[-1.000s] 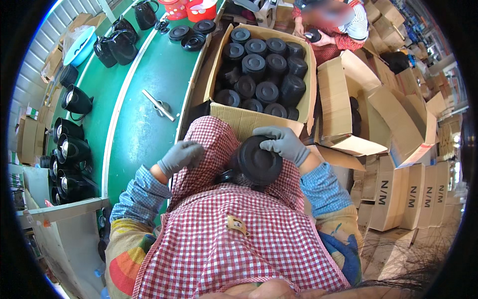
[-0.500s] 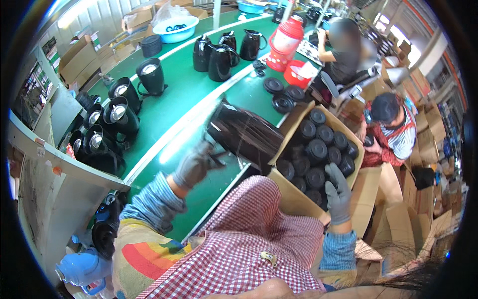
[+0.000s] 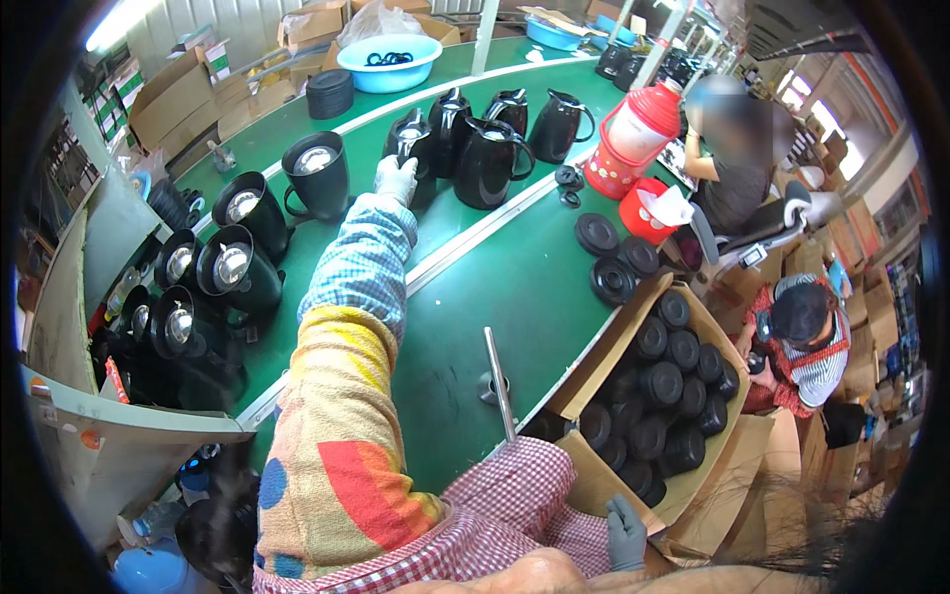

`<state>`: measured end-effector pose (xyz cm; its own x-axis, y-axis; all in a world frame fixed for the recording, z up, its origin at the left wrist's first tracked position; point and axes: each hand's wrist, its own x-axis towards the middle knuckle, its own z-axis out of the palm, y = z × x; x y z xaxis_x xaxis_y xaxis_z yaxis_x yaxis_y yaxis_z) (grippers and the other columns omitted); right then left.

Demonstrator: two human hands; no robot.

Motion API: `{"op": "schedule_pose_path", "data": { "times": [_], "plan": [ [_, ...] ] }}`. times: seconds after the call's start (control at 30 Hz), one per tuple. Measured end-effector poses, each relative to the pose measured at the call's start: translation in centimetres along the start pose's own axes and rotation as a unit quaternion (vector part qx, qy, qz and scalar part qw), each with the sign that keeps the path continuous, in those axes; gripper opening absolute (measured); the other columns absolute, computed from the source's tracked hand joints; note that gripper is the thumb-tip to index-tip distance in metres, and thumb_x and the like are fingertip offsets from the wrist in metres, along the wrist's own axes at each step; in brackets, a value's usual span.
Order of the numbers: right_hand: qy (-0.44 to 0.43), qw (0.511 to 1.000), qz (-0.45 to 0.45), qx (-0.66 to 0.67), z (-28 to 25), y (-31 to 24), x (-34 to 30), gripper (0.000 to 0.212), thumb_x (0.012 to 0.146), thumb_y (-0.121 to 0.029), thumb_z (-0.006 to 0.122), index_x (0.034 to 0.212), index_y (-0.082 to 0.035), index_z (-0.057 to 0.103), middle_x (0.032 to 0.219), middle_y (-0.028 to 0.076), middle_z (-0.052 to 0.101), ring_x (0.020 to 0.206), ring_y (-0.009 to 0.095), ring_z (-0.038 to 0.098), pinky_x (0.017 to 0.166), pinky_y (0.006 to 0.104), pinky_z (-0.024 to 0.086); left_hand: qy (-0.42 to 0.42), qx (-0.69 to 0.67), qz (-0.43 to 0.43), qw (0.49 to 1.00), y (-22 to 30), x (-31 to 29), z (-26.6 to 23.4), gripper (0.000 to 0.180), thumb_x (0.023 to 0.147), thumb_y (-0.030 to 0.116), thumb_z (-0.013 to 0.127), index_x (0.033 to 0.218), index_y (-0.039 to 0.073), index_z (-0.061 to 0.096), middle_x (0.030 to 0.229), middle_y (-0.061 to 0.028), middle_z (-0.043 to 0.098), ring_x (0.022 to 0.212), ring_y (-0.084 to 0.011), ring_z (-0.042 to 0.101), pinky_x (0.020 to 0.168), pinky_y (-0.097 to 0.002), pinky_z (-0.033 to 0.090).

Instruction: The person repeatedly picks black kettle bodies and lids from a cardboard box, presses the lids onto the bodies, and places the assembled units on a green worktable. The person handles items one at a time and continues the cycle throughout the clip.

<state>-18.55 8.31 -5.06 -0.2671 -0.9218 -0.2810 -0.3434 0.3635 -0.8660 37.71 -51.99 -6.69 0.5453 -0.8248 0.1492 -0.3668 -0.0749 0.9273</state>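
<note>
One black jug point(image 3: 414, 140) stands upright on the green desk point(image 3: 465, 282), the left hand point(image 3: 397, 181) pinching its near side. The right hand point(image 3: 625, 538) is beside the carton point(image 3: 600, 483); its grip I cannot tell.

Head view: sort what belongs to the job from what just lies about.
Apparently belonging:
glossy black jug at the grey-gloved left hand
glossy black jugs beside it

Seemingly lying about:
red-and-white round container
light-blue round plastic basin

Glossy black jugs point(image 3: 485, 170) stand on the smooth green surface point(image 3: 445, 327); near its right edge lie matt, plastic-looking lids point(image 3: 597, 235) and a shiny metal rod point(image 3: 499, 384).
</note>
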Motion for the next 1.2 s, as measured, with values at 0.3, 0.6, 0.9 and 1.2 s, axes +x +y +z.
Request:
{"op": "schedule_pose_path", "data": {
  "times": [0.3, 0.6, 0.9, 1.2],
  "plan": [
    [0.026, 0.995, 0.096, -0.028, -0.5, 4.6, -2.9, 0.041, 0.098, -0.004, 0.059, 0.137, 0.009, 0.055, 0.125, 0.019, 0.068, 0.114, 0.022, 0.065, 0.098, 0.0316, 0.052, 0.103, 0.517, 0.135, 0.839, 4.4, -5.3, -13.3, 0.076, 0.073, 0.035, 0.08, 0.139, 0.01, 0.052, 0.156, -0.0142, 0.037, 0.149, -0.0384, 0.024, 0.118, -0.0547, 0.025],
    [0.042, 0.999, -0.027, -0.003, -0.2, 2.1, -3.2, 0.04, 0.097, -0.011, 0.063, 0.135, 0.004, 0.059, 0.12, 0.019, 0.071, 0.113, 0.024, 0.067, 0.096, 0.0326, 0.052, 0.048, 0.442, 0.298, 0.845, 6.1, -10.4, -16.7, 0.045, 0.071, 0.009, 0.069, 0.116, 0.011, 0.068, 0.143, -0.0094, 0.055, 0.138, -0.0337, 0.045, 0.109, -0.0504, 0.036],
    [0.027, 0.963, -0.267, -0.002, -1.5, -12.2, -1.0, 0.043, 0.1, -0.013, 0.06, 0.139, 0.004, 0.055, 0.141, 0.017, 0.059, 0.13, 0.026, 0.056, 0.107, 0.0323, 0.044, -0.191, 0.174, 0.555, 0.791, 22.3, -36.8, -18.6, 0.04, 0.062, 0.01, 0.082, 0.097, 0.004, 0.063, 0.126, -0.0163, 0.062, 0.119, -0.0398, 0.058, 0.101, -0.0488, 0.047],
    [-0.092, 0.967, -0.127, 0.201, -4.8, -10.9, -2.4, 0.055, 0.098, -0.018, 0.062, 0.145, 0.006, 0.046, 0.139, 0.013, 0.057, 0.127, 0.022, 0.055, 0.107, 0.0301, 0.045, -0.445, 0.107, 0.595, 0.661, 23.2, -61.1, -11.6, 0.033, 0.075, 0.022, 0.074, 0.102, 0.004, 0.067, 0.133, -0.0162, 0.058, 0.119, -0.034, 0.06, 0.088, -0.0434, 0.056]
  ]
}}
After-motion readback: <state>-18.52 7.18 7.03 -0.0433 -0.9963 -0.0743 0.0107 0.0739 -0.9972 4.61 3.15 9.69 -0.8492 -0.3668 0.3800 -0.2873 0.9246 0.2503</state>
